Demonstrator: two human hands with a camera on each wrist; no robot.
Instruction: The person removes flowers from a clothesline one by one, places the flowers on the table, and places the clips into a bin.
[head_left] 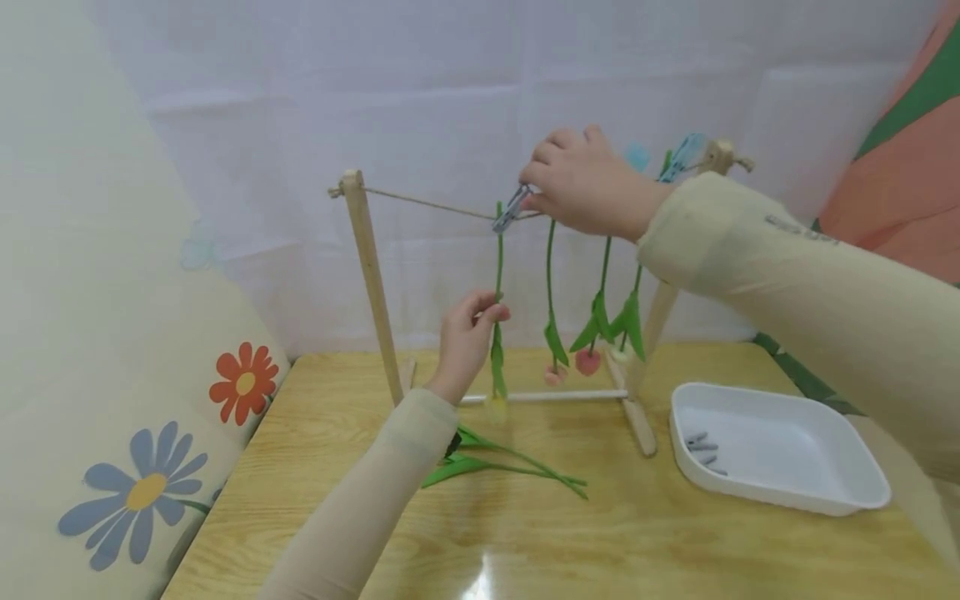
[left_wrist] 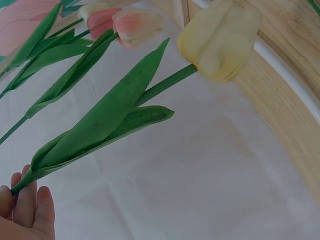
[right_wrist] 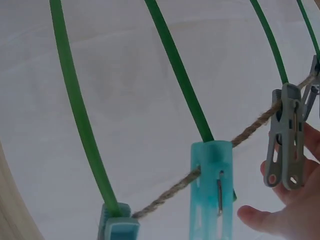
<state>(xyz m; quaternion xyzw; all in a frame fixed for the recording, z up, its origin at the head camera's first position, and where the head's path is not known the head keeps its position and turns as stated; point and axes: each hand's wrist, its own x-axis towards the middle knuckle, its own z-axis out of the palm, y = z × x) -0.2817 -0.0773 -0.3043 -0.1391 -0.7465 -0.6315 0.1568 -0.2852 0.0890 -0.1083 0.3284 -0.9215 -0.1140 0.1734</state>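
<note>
Tray (head_left: 780, 454) beside rack (head_left: 372, 292), three tulips (head_left: 588, 362) near stem (head_left: 499, 265) in left grip (head_left: 467, 337), clothespin (head_left: 512, 208) in right grip (head_left: 588, 179).

A creased white cloth (head_left: 420, 50) hangs behind the wood-grain table (head_left: 330, 533); a pale, flower-patterned surface (head_left: 112, 333) flanks its left side. Glare (head_left: 480, 581) marks the table.

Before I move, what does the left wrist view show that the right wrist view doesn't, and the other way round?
Only the left wrist view shows the left hand gripping the stem of the yellow tulip, plus green leaves and the pink bloom hanging behind.

Only the right wrist view shows the rope, the right hand at the far grey clothespin and other clothespins nearer the camera.

Both show green stems against the white cloth.
</note>
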